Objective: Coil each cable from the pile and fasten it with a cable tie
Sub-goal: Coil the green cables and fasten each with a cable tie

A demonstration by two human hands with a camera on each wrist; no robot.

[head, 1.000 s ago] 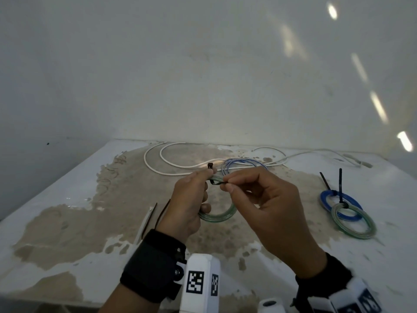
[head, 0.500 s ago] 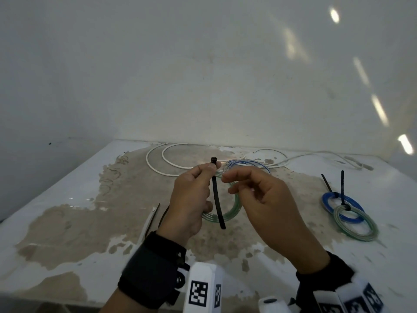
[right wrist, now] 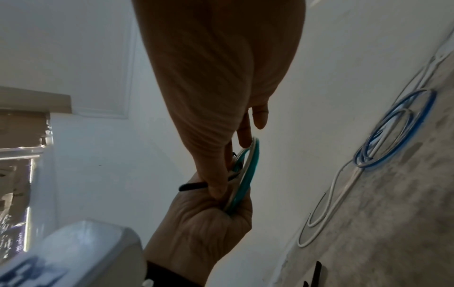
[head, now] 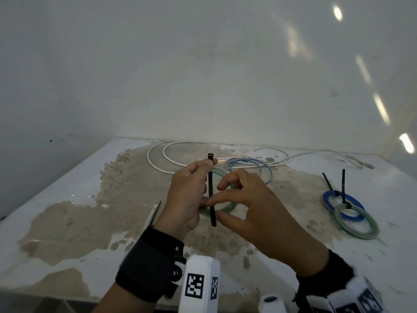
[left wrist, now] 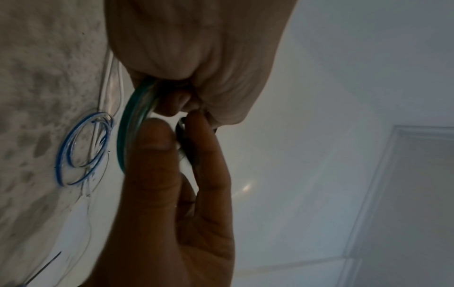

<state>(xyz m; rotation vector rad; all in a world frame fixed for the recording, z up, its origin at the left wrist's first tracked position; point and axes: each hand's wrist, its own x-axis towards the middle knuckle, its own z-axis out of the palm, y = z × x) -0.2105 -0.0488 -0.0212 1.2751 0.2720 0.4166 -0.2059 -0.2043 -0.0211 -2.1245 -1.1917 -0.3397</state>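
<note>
My left hand [head: 187, 195] holds a green cable coil [head: 229, 206] upright above the table and pinches the head of a black cable tie [head: 211, 195] between thumb and forefinger. The tie hangs straight down across the coil's near side. My right hand [head: 259, 211] pinches the tie's lower part between thumb and forefinger. In the left wrist view the tie [left wrist: 183, 136] sits between those right fingers, beside the coil [left wrist: 127, 124]. In the right wrist view the tie [right wrist: 192, 186] pokes out past the coil [right wrist: 248, 170]. Where the tie passes behind the coil is hidden.
A loose blue-and-white cable [head: 248, 164] and a long white cable [head: 158, 164] lie at the back of the stained table [head: 67, 222]. Two tied coils, blue [head: 331, 201] and green [head: 356, 222], lie at the right. Spare ties [head: 155, 211] lie left of my left hand.
The tie went from bunched at the coil's top to hanging straight down. My left hand lifted its head end, and my right hand dropped from the coil's top to the tie's lower part.
</note>
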